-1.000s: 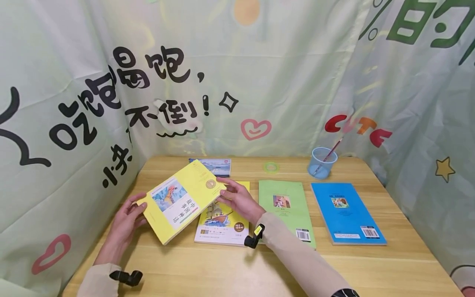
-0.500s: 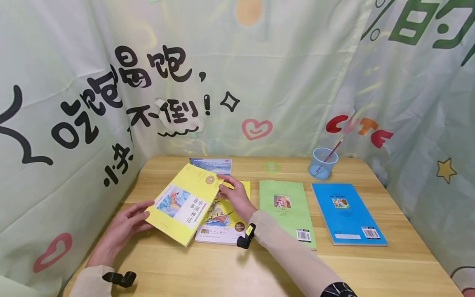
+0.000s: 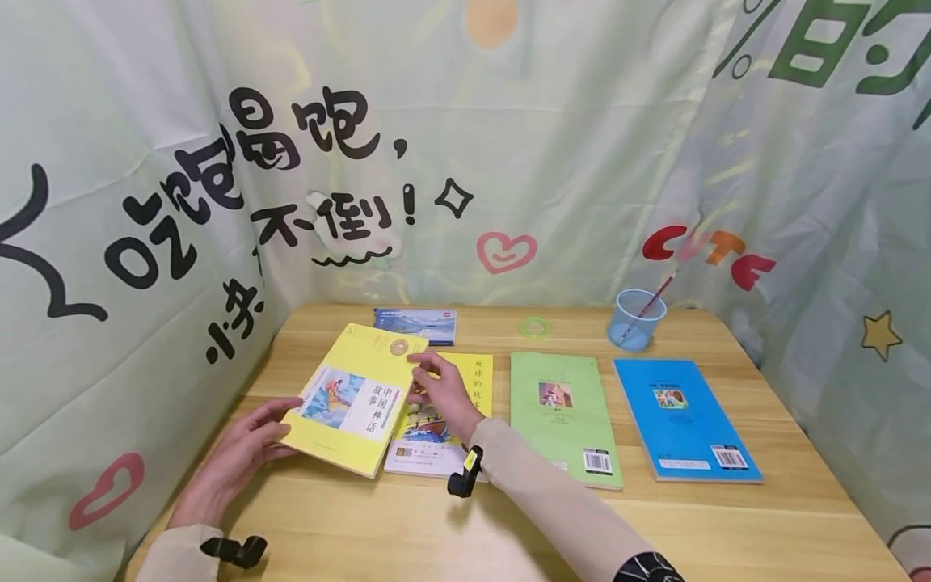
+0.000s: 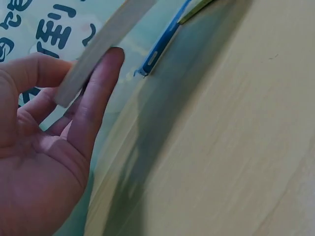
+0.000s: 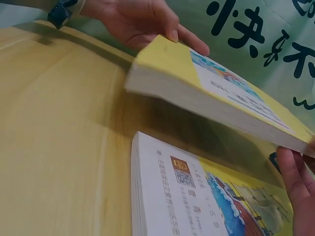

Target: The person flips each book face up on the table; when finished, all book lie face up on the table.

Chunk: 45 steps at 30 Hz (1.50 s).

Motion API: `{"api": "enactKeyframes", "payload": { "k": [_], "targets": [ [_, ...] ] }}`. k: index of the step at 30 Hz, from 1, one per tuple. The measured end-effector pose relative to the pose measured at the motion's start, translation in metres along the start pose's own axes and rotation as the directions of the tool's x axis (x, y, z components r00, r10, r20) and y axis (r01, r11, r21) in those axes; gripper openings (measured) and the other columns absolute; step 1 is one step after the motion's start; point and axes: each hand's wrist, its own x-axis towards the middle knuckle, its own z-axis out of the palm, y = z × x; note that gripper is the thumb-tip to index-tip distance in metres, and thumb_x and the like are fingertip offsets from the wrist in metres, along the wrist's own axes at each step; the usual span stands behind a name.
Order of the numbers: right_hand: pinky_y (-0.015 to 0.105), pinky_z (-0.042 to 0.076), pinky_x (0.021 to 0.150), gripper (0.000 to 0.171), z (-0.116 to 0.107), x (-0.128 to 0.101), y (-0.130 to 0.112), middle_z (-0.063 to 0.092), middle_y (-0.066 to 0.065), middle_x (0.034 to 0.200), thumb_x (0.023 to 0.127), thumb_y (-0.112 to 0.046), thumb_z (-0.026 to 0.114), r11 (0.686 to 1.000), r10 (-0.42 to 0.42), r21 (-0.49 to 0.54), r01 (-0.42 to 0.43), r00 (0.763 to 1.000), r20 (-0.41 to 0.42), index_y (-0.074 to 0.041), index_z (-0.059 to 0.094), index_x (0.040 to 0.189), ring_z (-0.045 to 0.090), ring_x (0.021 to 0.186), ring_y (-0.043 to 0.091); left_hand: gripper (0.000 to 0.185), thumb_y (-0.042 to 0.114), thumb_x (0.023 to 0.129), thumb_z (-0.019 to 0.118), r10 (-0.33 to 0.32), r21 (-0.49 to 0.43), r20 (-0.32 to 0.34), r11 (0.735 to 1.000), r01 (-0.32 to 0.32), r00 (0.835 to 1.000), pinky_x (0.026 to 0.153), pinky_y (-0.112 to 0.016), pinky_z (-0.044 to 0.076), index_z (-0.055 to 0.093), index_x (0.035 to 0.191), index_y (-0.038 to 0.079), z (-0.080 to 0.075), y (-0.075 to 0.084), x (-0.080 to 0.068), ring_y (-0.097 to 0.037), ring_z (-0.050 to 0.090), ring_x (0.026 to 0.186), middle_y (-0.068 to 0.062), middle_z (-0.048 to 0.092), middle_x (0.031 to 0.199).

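**Yellow book coming down flat near the table's left edge**

Yellow and glossy, the paperback (image 3: 355,398) is held between both hands above the wooden table (image 3: 509,533), towards its left edge. The left hand (image 3: 236,461) has its thumb on the cover's near-left corner and its fingers under the edge, lightly curled about it; the left wrist view shows the pale page block lying across those fingertips. The right hand (image 3: 444,396) pinches the far-right side, its fingertips under the edge in the right wrist view.

A second ago the book was tipped up and turned more crosswise; now it sits lower and flatter, its long side swung nearer to line with the other books. I judge it is being laid down, though the right wrist view shows it clear of the table, with shadow beneath.

Just under its right edge lies a second yellow book (image 3: 444,416) with a ship picture, flat and partly covered. Further right, in a row, are a thin green book (image 3: 563,420) and a blue book (image 3: 684,420), both matt-looking softcovers with barcodes. Towards the far edge are a small landscape-covered booklet (image 3: 418,323), a green tape ring (image 3: 533,326), and a clear blue plastic cup (image 3: 634,320) holding a pencil. A printed fabric backdrop (image 3: 582,162) hangs around.
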Motion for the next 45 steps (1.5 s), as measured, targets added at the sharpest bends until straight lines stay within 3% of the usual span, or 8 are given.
{"api": "enactKeyframes", "payload": {
  "k": [6,16,24,34,36,39,43,45],
  "targets": [
    [0.048,0.060,0.111,0.037,0.008,-0.001,0.001,0.065,0.009,0.146,0.108,-0.013,0.065,0.998,0.018,-0.064,-0.018,1.000,-0.006,-0.022,0.070,0.144,0.074,0.114,0.020,0.058,0.004,0.105,0.066,-0.034,0.080,0.025,0.996,0.032,0.999,0.097,-0.040,0.068,0.051,0.161,0.007,0.001,-0.003,0.002,-0.015,0.074,0.116,0.022,0.060,0.138],
    [0.034,0.069,0.085,0.036,0.027,0.017,0.002,0.064,0.008,0.142,0.106,-0.003,0.067,0.990,0.023,-0.137,-0.035,0.996,-0.085,-0.016,0.073,0.139,0.072,0.086,0.020,0.055,0.023,0.111,0.066,-0.030,0.204,-0.107,0.978,0.051,0.994,0.091,-0.034,0.069,0.051,0.158,-0.001,-0.003,-0.006,0.004,-0.004,0.072,0.107,0.017,0.065,0.127],
    [0.032,0.069,0.087,0.038,0.044,0.027,0.004,0.065,0.011,0.142,0.105,0.003,0.064,0.977,0.064,-0.194,-0.087,0.991,-0.122,-0.012,0.072,0.139,0.074,0.095,0.019,0.052,0.029,0.113,0.062,-0.102,0.277,-0.232,0.946,0.166,0.967,0.090,-0.028,0.068,0.056,0.155,-0.002,-0.003,-0.007,0.007,0.004,0.070,0.100,-0.024,0.045,0.164],
    [0.033,0.063,0.101,0.046,0.061,0.026,0.005,0.065,0.012,0.154,0.106,-0.004,0.065,0.923,0.130,-0.355,-0.151,0.988,-0.083,-0.006,0.063,0.152,0.068,0.116,0.016,0.048,0.023,0.115,0.058,-0.136,0.314,-0.277,0.923,0.224,0.951,0.084,-0.026,0.068,0.056,0.154,-0.004,-0.010,-0.008,0.011,0.006,0.065,0.095,-0.029,0.041,0.167],
    [0.034,0.061,0.102,0.046,0.063,0.022,0.002,0.064,0.013,0.155,0.107,-0.005,0.065,0.916,0.143,-0.368,-0.159,0.987,-0.069,-0.005,0.062,0.153,0.067,0.118,0.017,0.046,0.022,0.115,0.057,-0.125,0.367,-0.282,0.902,0.227,0.951,0.083,-0.025,0.067,0.057,0.153,-0.005,-0.009,-0.008,0.011,0.004,0.066,0.096,-0.029,0.045,0.165],
    [0.031,0.057,0.094,0.047,0.067,0.018,-0.002,0.063,0.014,0.156,0.106,-0.003,0.062,0.912,0.147,-0.380,-0.156,0.988,-0.052,-0.004,0.061,0.153,0.064,0.116,0.018,0.044,0.023,0.115,0.057,-0.067,0.510,-0.286,0.834,0.211,0.956,0.079,-0.018,0.062,0.061,0.148,-0.005,-0.007,-0.005,0.011,-0.009,0.071,0.108,-0.030,0.054,0.158],
    [0.029,0.048,0.073,0.050,0.068,0.016,-0.007,0.062,0.015,0.156,0.105,0.001,0.059,0.907,0.157,-0.388,-0.163,0.986,-0.046,-0.004,0.060,0.154,0.061,0.092,0.018,0.039,0.018,0.113,0.059,0.005,0.647,-0.261,0.744,0.171,0.965,0.080,-0.010,0.050,0.065,0.143,-0.005,-0.003,0.000,0.009,-0.037,0.066,0.131,-0.031,0.062,0.150],
    [0.028,0.046,0.067,0.050,0.067,0.015,-0.008,0.063,0.015,0.154,0.105,0.002,0.059,0.903,0.158,-0.396,-0.168,0.986,-0.059,-0.007,0.060,0.155,0.058,0.084,0.017,0.038,0.015,0.112,0.060,0.018,0.673,-0.240,0.724,0.153,0.971,0.084,-0.014,0.051,0.065,0.143,-0.005,-0.002,0.000,0.008,-0.045,0.061,0.136,-0.031,0.063,0.149]
  ]
}}
